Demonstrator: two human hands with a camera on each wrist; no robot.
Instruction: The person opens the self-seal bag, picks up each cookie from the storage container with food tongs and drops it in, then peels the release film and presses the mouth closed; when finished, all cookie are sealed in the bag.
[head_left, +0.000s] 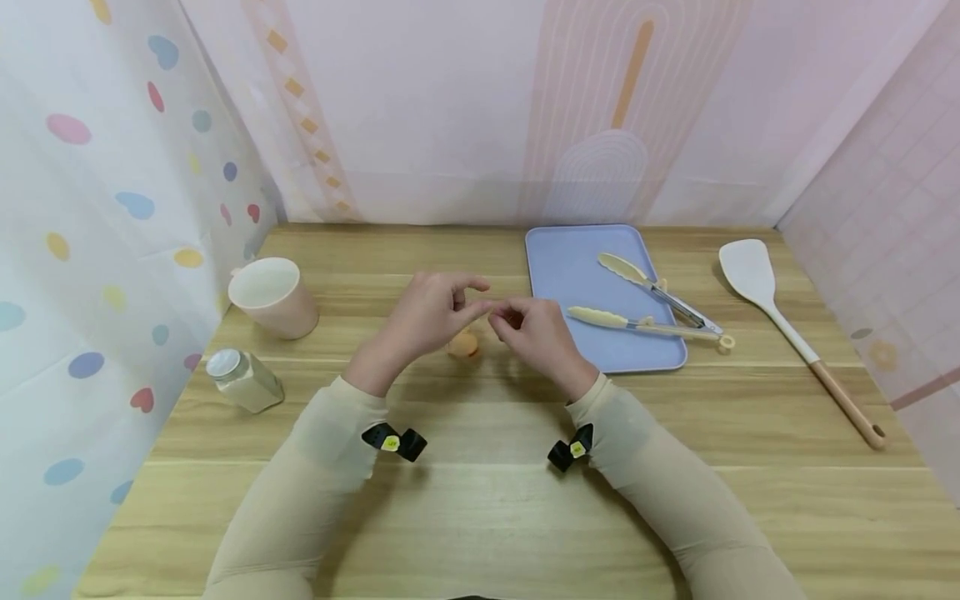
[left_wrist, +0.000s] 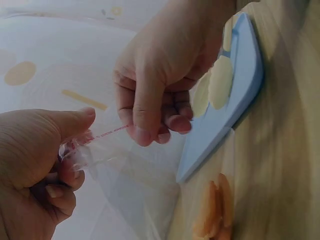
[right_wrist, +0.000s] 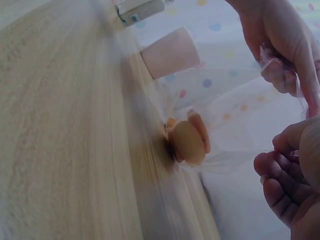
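Note:
A clear plastic bag (left_wrist: 142, 175) hangs between my hands, with several orange-tan, rounded and elongated pieces (right_wrist: 189, 141) at its bottom, near or on the table; their kind is unclear. My left hand (head_left: 431, 312) grips the bag's gathered neck between thumb and fingers. From there a thin red-and-white string (left_wrist: 111, 132) runs taut to my right hand (head_left: 542, 333), which pinches its end between thumb and forefinger. In the head view the bag is almost invisible, and only the orange-tan bundle shows below the left hand.
On the left stand a pink mug (head_left: 281, 304) and a glass jar (head_left: 251, 385) with a pale lid. A blue tray (head_left: 562, 258) at the back right bears two cream-tipped tongs (head_left: 626, 268). Farther right lies a white spatula (head_left: 795, 329) with a wooden handle end.

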